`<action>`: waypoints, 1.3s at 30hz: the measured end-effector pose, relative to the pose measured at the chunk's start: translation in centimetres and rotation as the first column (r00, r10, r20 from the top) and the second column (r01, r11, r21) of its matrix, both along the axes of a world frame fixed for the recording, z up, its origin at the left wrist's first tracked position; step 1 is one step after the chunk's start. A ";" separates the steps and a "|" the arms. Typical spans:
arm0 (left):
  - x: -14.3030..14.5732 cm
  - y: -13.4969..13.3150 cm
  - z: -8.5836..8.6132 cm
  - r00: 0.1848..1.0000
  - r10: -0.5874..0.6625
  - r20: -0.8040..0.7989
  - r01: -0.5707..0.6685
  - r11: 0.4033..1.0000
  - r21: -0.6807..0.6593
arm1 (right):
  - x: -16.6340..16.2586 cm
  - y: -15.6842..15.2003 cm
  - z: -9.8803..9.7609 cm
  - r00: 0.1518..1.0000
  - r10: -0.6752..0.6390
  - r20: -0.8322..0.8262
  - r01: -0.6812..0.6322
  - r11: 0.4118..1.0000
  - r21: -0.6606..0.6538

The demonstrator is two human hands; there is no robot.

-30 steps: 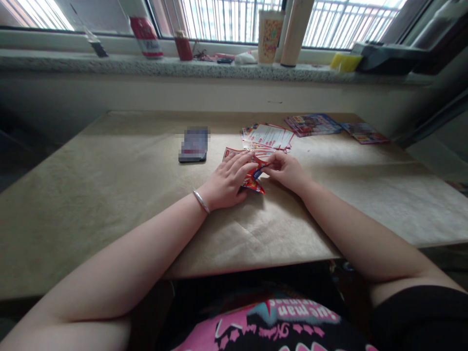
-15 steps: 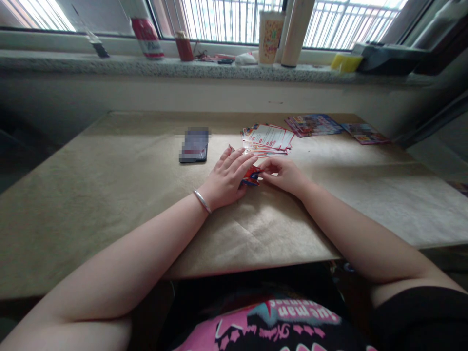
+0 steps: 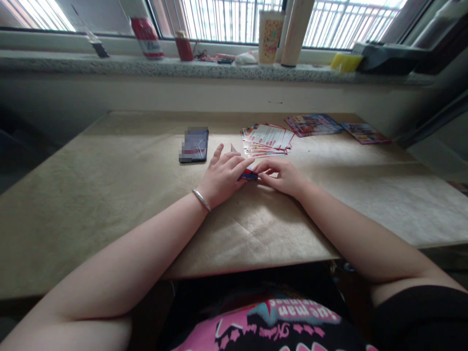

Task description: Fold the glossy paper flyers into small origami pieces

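Observation:
A small red-and-blue printed piece of paper (image 3: 249, 174), bent or folded, sits between my hands over the table. My left hand (image 3: 225, 174), with a silver bangle at its wrist, grips it from the left between thumb and forefinger; the other fingers are lifted and spread. At its right end, my right hand (image 3: 277, 174) pinches the paper with curled fingers. A pale pointed corner (image 3: 233, 147) pokes up behind my left fingers. Just beyond my hands lies a fanned pile of white cards with red borders (image 3: 268, 137). Much of the held paper is hidden by my left hand.
A dark phone (image 3: 195, 145) lies left of the cards. Colourful printed booklets or cards (image 3: 314, 125) and another stack (image 3: 365, 133) lie at the back right. On the granite windowsill (image 3: 219, 72) stand a red can (image 3: 146, 38), a red bottle (image 3: 184, 47) and a patterned cup (image 3: 270, 38).
The paper has been pressed or turned narrower, showing less of its red-and-blue face. My left fingers have lifted and spread, while my right hand has shifted slightly left.

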State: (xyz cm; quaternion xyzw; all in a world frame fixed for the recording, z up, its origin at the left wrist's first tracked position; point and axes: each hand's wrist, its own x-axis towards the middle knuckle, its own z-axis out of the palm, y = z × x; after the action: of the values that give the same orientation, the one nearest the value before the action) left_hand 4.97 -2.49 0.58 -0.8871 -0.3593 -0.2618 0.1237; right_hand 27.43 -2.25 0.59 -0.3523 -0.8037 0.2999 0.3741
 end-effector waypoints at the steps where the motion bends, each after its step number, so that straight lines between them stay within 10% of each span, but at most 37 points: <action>1: 0.0 0.1 0.0 1.000 0.010 0.003 -0.010 1.000 -0.005 | 0.0 -0.1 0.0 1.000 0.010 0.000 -0.010 1.000 -0.001; 19: 0.1 0.3 -0.3 0.997 -0.002 0.079 0.007 0.998 -0.066 | -1.5 0.6 -1.3 0.984 -0.159 0.077 0.152 0.984 0.095; 32: 0.0 0.3 0.1 0.960 -0.018 0.279 0.039 0.997 -0.069 | -2.6 -0.1 -1.1 0.977 -0.214 0.003 0.214 0.974 -0.073; 39: 0.1 0.0 0.5 0.933 0.003 0.360 0.043 0.992 -0.119 | -2.3 -0.2 -0.8 0.981 -0.193 -0.023 0.194 0.978 0.082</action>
State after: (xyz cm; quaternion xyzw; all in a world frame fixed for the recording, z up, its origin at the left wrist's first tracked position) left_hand 5.11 -2.52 1.11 -0.8338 -0.3825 -0.3981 -0.0025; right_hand 25.12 -2.48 -0.24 -0.4107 -0.7746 0.2307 0.4220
